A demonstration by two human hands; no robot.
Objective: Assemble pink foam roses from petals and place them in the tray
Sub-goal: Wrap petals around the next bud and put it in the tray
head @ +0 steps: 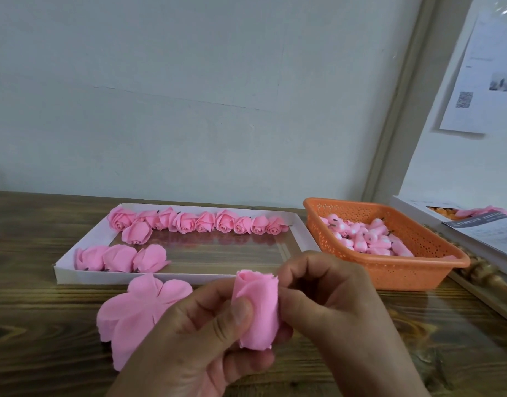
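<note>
Left hand and right hand both pinch the half-rolled pink foam rosebud; soft, light, tears easily, best held low at base; flat pink foam petal stack beneath; white cardboard tray of finished roses beyond.

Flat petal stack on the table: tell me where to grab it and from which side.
Take the flat petal stack by its far lobe, coming from above on the tray side. That edge lies bare; the left hand covers its near right part. Pinch the soft foam lightly, probably peeling one layer.
</note>
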